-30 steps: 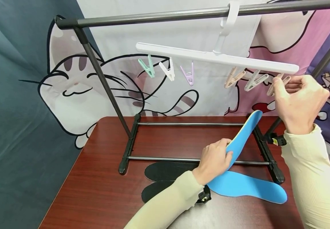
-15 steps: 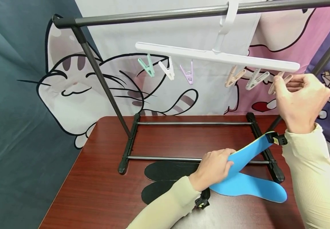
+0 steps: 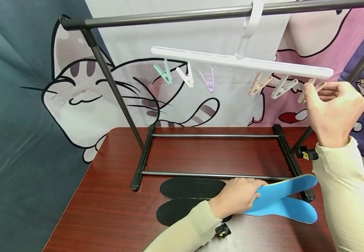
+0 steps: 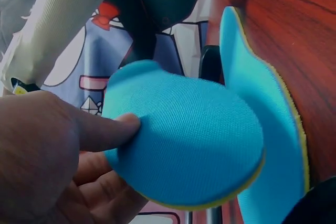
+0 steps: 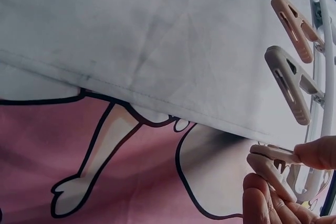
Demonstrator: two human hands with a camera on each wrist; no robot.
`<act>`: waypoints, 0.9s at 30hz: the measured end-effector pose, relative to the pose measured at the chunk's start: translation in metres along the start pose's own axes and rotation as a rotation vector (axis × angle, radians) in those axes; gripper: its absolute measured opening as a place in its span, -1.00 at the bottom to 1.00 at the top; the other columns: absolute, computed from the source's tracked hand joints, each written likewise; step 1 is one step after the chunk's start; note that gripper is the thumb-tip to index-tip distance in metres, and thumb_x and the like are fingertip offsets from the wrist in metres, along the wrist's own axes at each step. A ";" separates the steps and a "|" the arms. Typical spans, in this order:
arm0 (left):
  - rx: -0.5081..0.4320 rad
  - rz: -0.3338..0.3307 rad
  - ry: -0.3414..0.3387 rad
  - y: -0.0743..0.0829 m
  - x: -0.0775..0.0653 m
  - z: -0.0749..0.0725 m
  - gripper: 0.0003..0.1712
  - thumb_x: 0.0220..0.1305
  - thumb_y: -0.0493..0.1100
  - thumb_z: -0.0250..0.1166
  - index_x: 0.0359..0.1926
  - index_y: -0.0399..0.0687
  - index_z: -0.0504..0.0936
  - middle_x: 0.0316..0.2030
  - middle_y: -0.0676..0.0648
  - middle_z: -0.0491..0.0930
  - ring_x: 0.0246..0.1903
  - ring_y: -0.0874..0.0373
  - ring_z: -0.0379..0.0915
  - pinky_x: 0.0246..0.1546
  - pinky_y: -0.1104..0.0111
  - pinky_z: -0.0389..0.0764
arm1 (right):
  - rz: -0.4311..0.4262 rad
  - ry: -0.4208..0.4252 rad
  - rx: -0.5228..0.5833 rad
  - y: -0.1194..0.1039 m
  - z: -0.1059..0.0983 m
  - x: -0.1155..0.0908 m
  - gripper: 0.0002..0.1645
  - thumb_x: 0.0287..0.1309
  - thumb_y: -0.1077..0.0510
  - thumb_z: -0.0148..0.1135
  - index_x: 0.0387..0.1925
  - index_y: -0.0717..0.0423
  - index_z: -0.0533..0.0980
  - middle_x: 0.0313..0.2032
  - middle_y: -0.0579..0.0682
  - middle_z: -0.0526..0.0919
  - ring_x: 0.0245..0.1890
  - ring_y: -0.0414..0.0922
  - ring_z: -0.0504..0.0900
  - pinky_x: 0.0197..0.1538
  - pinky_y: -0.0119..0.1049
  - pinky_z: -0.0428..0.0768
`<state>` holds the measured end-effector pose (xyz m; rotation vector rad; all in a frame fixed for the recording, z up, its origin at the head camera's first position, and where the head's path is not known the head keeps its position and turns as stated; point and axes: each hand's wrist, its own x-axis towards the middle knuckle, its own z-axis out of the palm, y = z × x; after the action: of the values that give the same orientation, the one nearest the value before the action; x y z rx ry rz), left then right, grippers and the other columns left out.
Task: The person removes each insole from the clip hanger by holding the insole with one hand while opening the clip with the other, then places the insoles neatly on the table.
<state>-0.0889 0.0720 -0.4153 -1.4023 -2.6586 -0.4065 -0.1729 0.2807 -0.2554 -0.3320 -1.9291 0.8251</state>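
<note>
My left hand (image 3: 237, 197) grips a blue insole (image 3: 290, 187) with a yellow edge. In the left wrist view the thumb lies on its blue face and the fingers are behind it. Just under it, a second blue insole (image 3: 300, 211) lies on the table. High on the right, my right hand (image 3: 336, 112) pinches the beige clothespin (image 5: 270, 169) at the right end of a white hanger (image 3: 200, 57). In the right wrist view thumb and fingers press on its two handles. Two neighbouring clothespins, one peach (image 5: 293, 27) and one grey-beige (image 5: 287, 82), hang free.
The hanger hooks over the bar of a dark metal rack (image 3: 169, 17) standing on the reddish-brown table (image 3: 106, 210). Green (image 3: 164, 71), white (image 3: 186, 75) and purple (image 3: 208, 79) clothespins hang at its left. Two black insoles (image 3: 188, 187) lie by the left forearm. Printed cloth hangs behind.
The raised end of the held blue insole has swung down to the right, close over the other blue one. My left hand shifted slightly right. The right hand stays on the clothespin.
</note>
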 end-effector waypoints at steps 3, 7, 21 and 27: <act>-0.002 0.037 -0.049 0.002 0.000 0.001 -0.57 0.40 -0.07 0.29 0.26 0.13 0.57 -0.01 0.21 0.66 -0.09 0.44 0.58 -0.10 0.59 0.52 | 0.013 0.001 0.000 0.001 0.000 0.000 -0.54 0.12 -0.15 0.27 -0.25 0.16 0.73 -0.33 -0.07 0.77 -0.57 -0.81 0.36 -0.38 -0.75 0.32; -0.020 0.074 -0.121 0.004 0.000 0.002 -0.58 0.41 -0.07 0.28 0.26 0.13 0.57 0.03 0.23 0.65 -0.04 0.47 0.55 -0.01 0.62 0.48 | 0.028 -0.001 -0.001 0.002 0.001 0.000 -0.52 0.11 -0.16 0.28 -0.21 0.16 0.73 -0.32 -0.06 0.78 -0.56 -0.80 0.37 -0.36 -0.76 0.35; -0.128 0.121 -0.380 0.010 0.001 0.016 -0.51 0.43 -0.01 0.24 0.35 0.22 0.50 0.16 0.31 0.55 0.12 0.55 0.43 0.06 0.67 0.37 | 0.051 0.000 0.028 0.001 0.002 -0.002 -0.58 0.10 -0.14 0.30 -0.23 0.10 0.72 -0.31 -0.07 0.78 -0.55 -0.77 0.43 -0.33 -0.76 0.41; -0.172 0.097 -0.445 0.013 0.000 0.019 -0.49 0.44 0.01 0.22 0.37 0.29 0.47 0.17 0.33 0.54 0.09 0.57 0.43 0.00 0.69 0.40 | 0.053 0.000 0.049 0.002 0.004 -0.001 -0.59 0.09 -0.14 0.31 -0.24 0.09 0.73 -0.39 -0.22 0.73 -0.55 -0.74 0.45 -0.36 -0.76 0.40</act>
<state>-0.0775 0.0843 -0.4315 -1.8569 -2.9334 -0.3553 -0.1758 0.2801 -0.2590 -0.3550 -1.9035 0.9059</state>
